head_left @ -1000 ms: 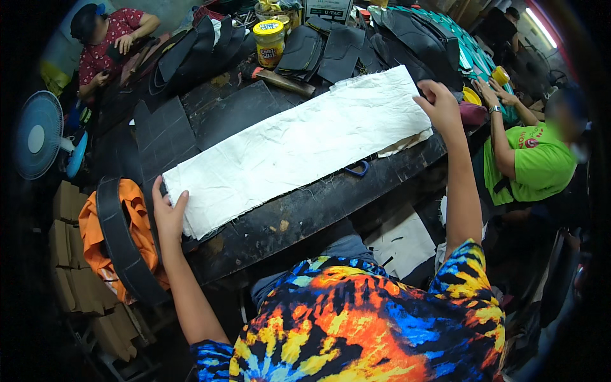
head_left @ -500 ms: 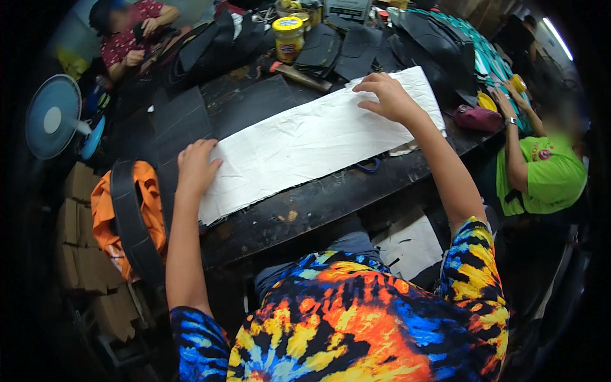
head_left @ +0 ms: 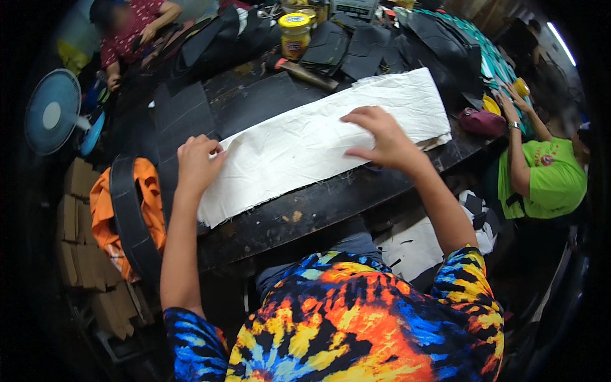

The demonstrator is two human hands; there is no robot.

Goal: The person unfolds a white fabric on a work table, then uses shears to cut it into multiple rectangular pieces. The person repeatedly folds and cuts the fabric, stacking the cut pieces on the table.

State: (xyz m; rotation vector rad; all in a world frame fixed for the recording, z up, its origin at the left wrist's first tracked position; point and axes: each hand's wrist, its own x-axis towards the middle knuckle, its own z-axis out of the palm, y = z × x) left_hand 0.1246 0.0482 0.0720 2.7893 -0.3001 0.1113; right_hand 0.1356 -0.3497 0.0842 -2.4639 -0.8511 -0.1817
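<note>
A long strip of white cloth [head_left: 280, 169], creased and layered, lies slantwise across the dark table, its right end farther away. At its left end is my left hand [head_left: 197, 164], fingers curled and thumb drawn toward them at the cloth's upper corner, seemingly pinching the edge. My right hand [head_left: 383, 141] is over the right half of the strip, fingers apart and thumb spread toward the near edge, with nothing gripped. Part of a blue loop-shaped handle shows just beneath the near edge, by my right thumb.
A hammer [head_left: 309, 75] and a yellow-lidded jar [head_left: 294, 35] stand beyond the cloth, among stacked black pieces [head_left: 366, 51]. Black sheets [head_left: 184, 114] lie at left, near an orange bag [head_left: 147, 191] and a fan [head_left: 54, 113]. A maroon pouch [head_left: 482, 122] sits at right; co-workers sit at both sides.
My right hand has come back from the cloth's far edge toward its near edge. The fingers of my left hand have curled in at the left end.
</note>
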